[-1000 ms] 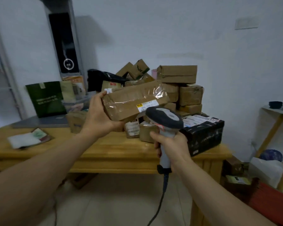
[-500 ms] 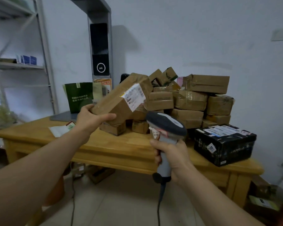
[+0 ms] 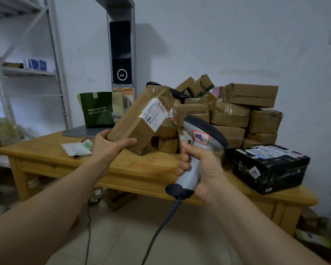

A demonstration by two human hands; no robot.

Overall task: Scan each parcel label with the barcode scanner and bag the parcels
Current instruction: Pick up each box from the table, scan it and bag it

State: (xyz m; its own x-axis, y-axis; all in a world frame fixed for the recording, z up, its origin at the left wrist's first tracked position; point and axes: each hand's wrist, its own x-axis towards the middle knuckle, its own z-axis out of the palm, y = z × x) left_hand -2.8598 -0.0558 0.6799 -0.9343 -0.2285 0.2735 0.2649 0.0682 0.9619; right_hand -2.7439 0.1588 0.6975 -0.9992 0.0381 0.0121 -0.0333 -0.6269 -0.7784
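The left hand (image 3: 109, 148) is still holding the tilted parcel (image 3: 134, 121) above the desk (image 3: 151, 165) in a curled grip, while the right hand (image 3: 204, 169), grip wrapped round the scanner (image 3: 204, 131), is lifting it nearer the label (image 3: 154, 113).

wooden table (image 3: 145, 169): stacked brown parcels (image 3: 229, 113), black box (image 3: 269, 167), green bag (image 3: 97, 109), papers (image 3: 76, 149).

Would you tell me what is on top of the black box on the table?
The black box carries white shipping labels across its lid; nothing else rests there. Its contents are hidden by the closed lid.
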